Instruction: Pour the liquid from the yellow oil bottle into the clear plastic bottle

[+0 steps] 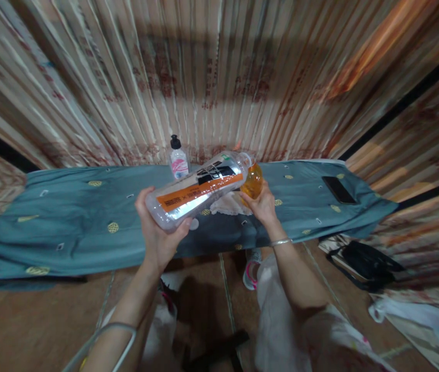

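Observation:
My left hand is wrapped round the base of a large clear plastic bottle with an orange, black and silver label. The bottle lies tilted in the air, its open neck towards the right. In my right hand is a smaller bottle of orange colour, held close to the big bottle's neck. Whether the two mouths touch, I cannot tell. Under the bottles a pale crumpled cloth lies on the table, and a small whitish disc, perhaps a cap, shows below my left thumb.
A pump bottle with a black top stands at the back of the cloth-covered table. A dark phone lies on the right. Curtains hang behind, and a black bag rests on the floor at right.

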The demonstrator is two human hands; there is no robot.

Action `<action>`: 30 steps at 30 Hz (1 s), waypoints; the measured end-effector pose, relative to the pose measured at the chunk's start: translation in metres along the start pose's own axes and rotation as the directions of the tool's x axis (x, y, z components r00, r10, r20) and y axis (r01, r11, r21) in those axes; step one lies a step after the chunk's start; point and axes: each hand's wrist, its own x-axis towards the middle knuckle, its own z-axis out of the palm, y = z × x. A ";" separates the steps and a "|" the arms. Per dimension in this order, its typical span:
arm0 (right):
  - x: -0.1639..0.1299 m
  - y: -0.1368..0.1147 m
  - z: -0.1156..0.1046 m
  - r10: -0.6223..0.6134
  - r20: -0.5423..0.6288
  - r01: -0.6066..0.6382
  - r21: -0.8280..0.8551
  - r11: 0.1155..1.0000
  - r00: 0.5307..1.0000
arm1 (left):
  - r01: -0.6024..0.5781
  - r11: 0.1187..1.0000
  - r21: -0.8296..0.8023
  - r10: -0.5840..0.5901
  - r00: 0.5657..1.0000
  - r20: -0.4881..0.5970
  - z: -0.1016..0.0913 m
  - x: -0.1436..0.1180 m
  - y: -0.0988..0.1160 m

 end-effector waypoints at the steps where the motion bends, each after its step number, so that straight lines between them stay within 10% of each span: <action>1: 0.001 0.000 -0.002 0.005 0.009 -0.005 0.010 1.000 1.000 | -0.003 1.000 0.001 0.003 1.000 0.000 0.001 -0.001 0.001; 30: 0.023 0.020 -0.004 0.061 -0.027 -0.056 0.162 0.985 0.998 | 0.095 0.991 -0.099 -0.096 0.995 -0.008 0.046 -0.010 0.005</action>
